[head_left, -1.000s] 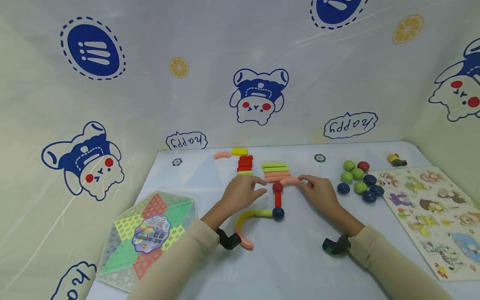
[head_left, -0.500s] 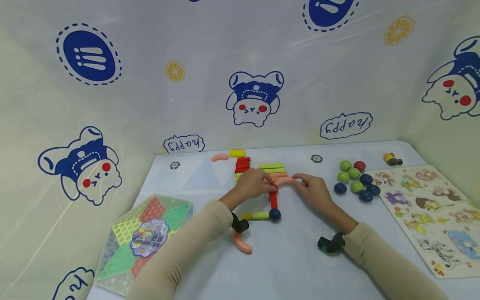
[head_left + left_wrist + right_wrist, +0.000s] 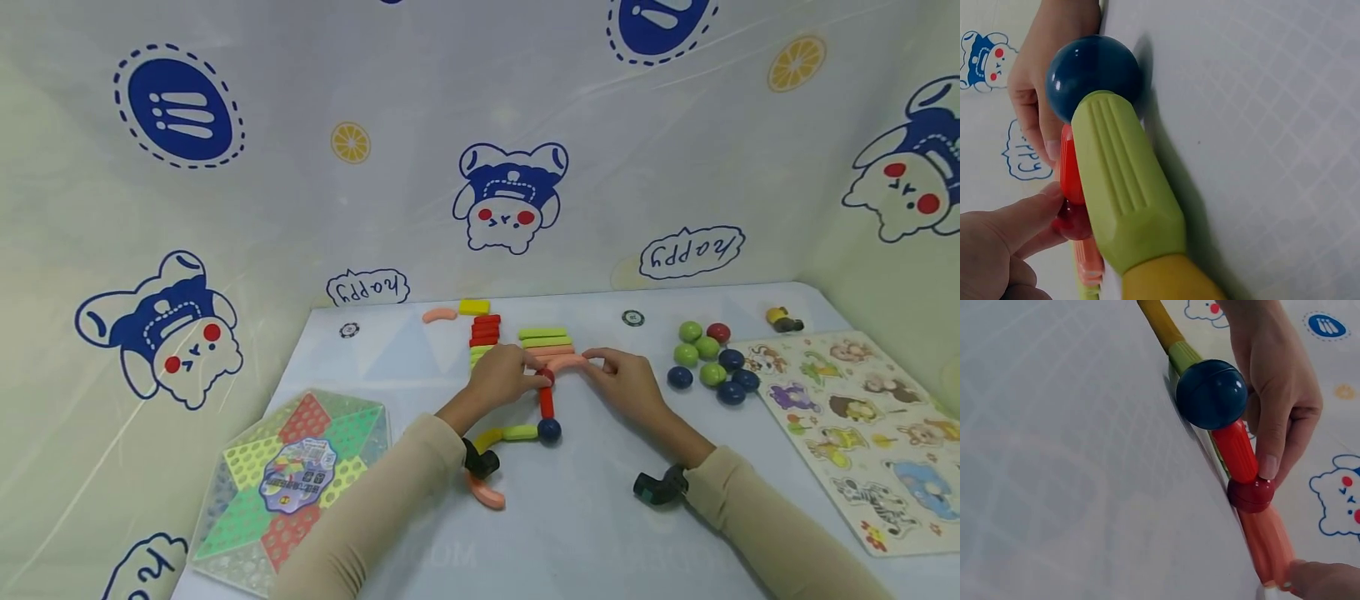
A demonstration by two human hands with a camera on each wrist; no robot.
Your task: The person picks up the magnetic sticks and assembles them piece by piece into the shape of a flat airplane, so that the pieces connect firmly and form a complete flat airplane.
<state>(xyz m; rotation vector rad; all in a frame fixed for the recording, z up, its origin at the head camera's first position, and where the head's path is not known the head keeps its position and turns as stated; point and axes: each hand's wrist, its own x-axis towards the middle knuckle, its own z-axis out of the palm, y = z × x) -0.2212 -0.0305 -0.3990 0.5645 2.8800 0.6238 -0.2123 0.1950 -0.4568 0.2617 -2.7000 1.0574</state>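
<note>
My left hand (image 3: 504,375) pinches a red ball (image 3: 1251,495) between thumb and fingers. The right hand (image 3: 626,387) pinches the outer end of a curved salmon-pink rod (image 3: 567,362), whose other end meets that ball. From the ball a short red rod (image 3: 547,404) runs toward me to a dark blue ball (image 3: 550,430). A light green rod (image 3: 1129,181) leads left from the blue ball into a curved yellow rod (image 3: 489,437). Another curved pink rod (image 3: 486,493) lies below, partly hidden by the left wrist's camera.
Behind the hands lie stacked green rods (image 3: 543,332) and red rods (image 3: 486,326), plus a yellow block (image 3: 474,307). Loose green, blue and red balls (image 3: 707,347) sit to the right, beside an animal picture board (image 3: 847,433). A hexagonal game board (image 3: 247,475) lies left.
The left hand has moved right from beside the red ball and taken hold of it. The right hand stays on the curved pink rod. The head view has shifted slightly.
</note>
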